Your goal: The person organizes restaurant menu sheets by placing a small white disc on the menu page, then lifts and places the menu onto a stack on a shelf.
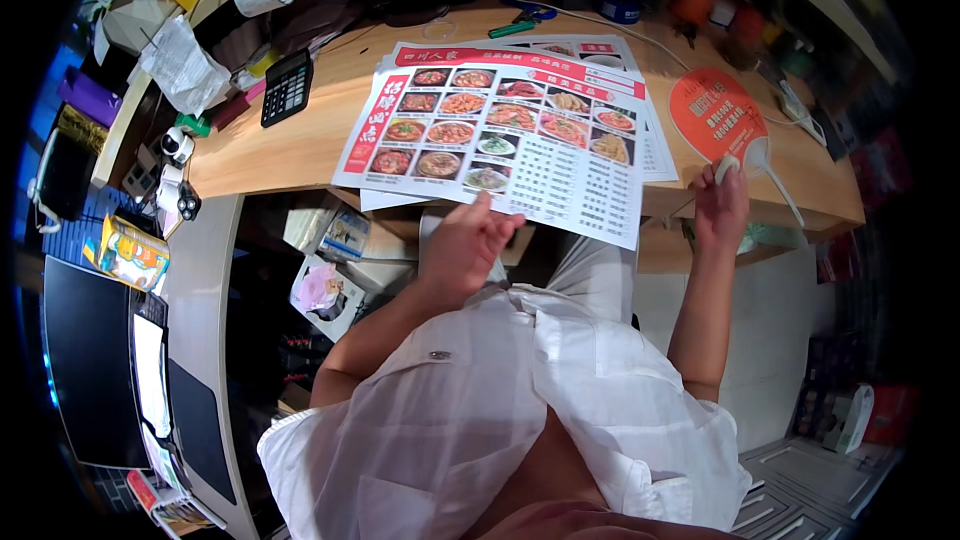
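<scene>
A printed paper menu (491,124) with food photos and red headings lies on the wooden desk, its near edge hanging over the front. Beneath it, more printed sheets (660,146) stick out at the right and lower left. My left hand (469,247) is at the menu's near edge, one fingertip overlapping the paper and the other fingers partly curled. Whether it pinches the sheet is unclear. At the desk's front edge, my right hand (721,202) holds a small pale oblong object (726,167) in its fingers. Just beyond is an orange hand fan (718,114) with a white handle.
On the wooden desk (247,157) sits a black calculator (287,88) at the left. Behind the menu are a green object (511,30) and a white cable (600,21). A monitor (86,364) stands on the left side counter. Below the desk is an open-topped box (330,296).
</scene>
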{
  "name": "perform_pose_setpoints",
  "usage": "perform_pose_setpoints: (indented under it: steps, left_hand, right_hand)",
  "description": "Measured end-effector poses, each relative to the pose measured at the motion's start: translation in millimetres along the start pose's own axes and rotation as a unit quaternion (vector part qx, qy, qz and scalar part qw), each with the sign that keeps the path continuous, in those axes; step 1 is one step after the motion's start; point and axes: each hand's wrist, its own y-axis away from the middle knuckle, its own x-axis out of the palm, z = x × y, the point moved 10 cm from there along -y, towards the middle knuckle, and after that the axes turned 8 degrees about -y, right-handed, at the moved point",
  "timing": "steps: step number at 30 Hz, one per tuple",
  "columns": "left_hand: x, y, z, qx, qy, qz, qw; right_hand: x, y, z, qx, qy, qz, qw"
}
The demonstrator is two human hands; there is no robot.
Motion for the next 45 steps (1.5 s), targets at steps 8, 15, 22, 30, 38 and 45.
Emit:
perform_pose_setpoints:
  steps: [8,15,22,30,38,45]
  left_hand:
    - [39,9,41,-0.172,0.006,0.122,0.977]
    - [36,6,50,-0.186,0.009,0.138,0.973]
    - [37,7,47,-0.187,-0.019,0.162,0.969]
    - [-1,-10,31,-0.135,0.023,0.116,0.984]
    - [3,-3,31,-0.129,-0.015,0.178,0.975]
    - [0,-2,31,-0.149,0.008,0.160,0.976]
  right_hand:
    - [7,43,-24,0.114,0.260,0.011,0.959]
    - [12,56,-4,0.055,0.379,-0.037,0.923]
    - [8,57,-25,0.166,0.401,-0.040,0.900]
    - [21,50,-30,0.175,0.435,0.005,0.883]
    - [14,42,-26,0.152,0.452,0.008,0.879]
    - [25,35,-23,0.151,0.490,0.043,0.858]
